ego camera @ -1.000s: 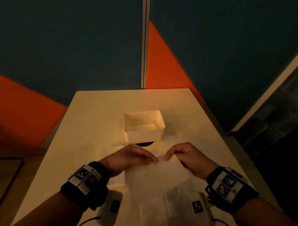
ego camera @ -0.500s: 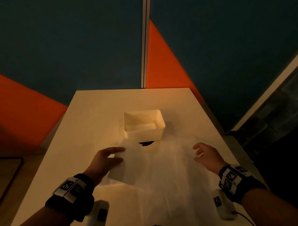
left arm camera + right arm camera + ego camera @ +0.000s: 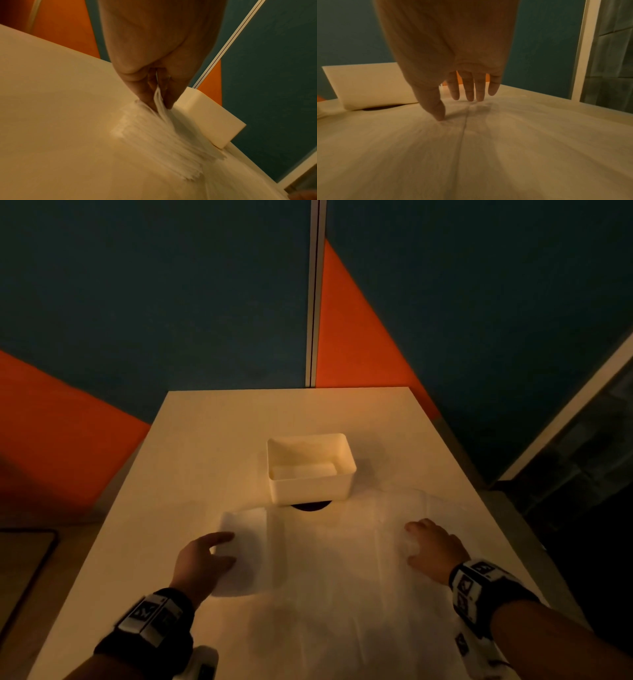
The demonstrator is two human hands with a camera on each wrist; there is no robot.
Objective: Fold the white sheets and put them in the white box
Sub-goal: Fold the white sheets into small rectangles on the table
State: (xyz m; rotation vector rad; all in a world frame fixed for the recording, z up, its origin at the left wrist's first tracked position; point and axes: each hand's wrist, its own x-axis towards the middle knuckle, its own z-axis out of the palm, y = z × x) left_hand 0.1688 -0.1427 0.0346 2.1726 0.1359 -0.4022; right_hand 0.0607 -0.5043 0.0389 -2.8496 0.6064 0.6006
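My left hand (image 3: 202, 559) pinches the left edge of the white sheet (image 3: 329, 559) between thumb and fingers, a thin flap of it caught in the grip, as the left wrist view shows. My right hand (image 3: 433, 546) lies flat and spread on the sheet's right part, fingers (image 3: 470, 93) straight, thumb tip pressing down beside a long crease.

And that's the big change: a second ago both hands met at the middle over a small folded wad; half a second ago they were pulling apart with the sheet blurred in motion. Now it lies opened out flat across the near half of the table (image 3: 212, 446), its far edge just short of the white box (image 3: 310, 486), and my hands are well apart. Another sheet peeks out under its left side.

The box hasn't moved, at the table's middle, with what looks like a folded sheet already lying inside. So I judge this one is spread and ready; folding comes next, probably along that crease.
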